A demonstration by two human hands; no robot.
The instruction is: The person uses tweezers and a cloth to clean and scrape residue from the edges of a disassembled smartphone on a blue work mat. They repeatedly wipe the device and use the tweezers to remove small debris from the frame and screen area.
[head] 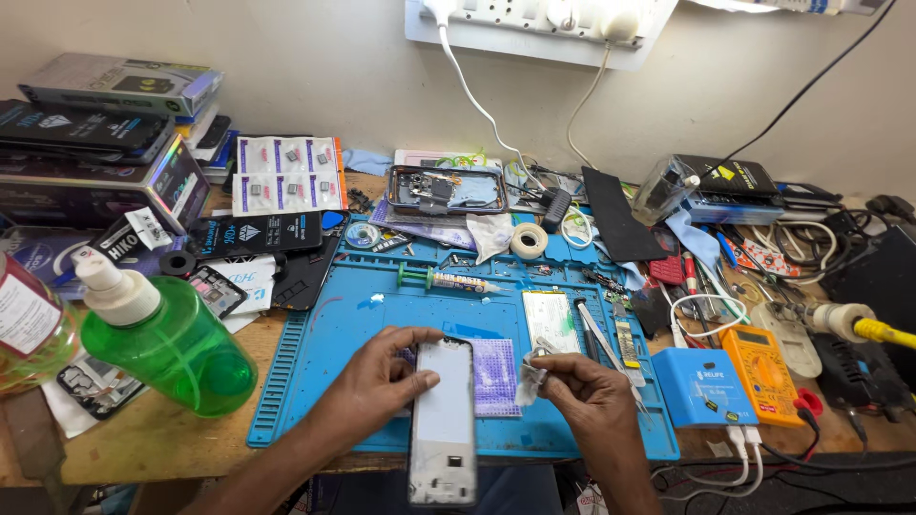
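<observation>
— Why hold it like that?
— My left hand (386, 381) grips the phone frame (444, 420) over the blue mat (315, 343) at the worktop's near edge, steadying it flat. My right hand (582, 386) pinches a small wipe (528, 381) beside it.

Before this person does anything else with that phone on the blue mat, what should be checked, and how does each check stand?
1. Left hand steadies the phone: ok.
2. Right hand pinches the white wipe: ok.
3. Phone fully on the blue mat: not ok, its near end overhangs the table edge.
4. Tweezers within reach: ok.
5. Green bottle capped, off the mat: ok.
6. Phone surface clean: cannot tell.
</observation>
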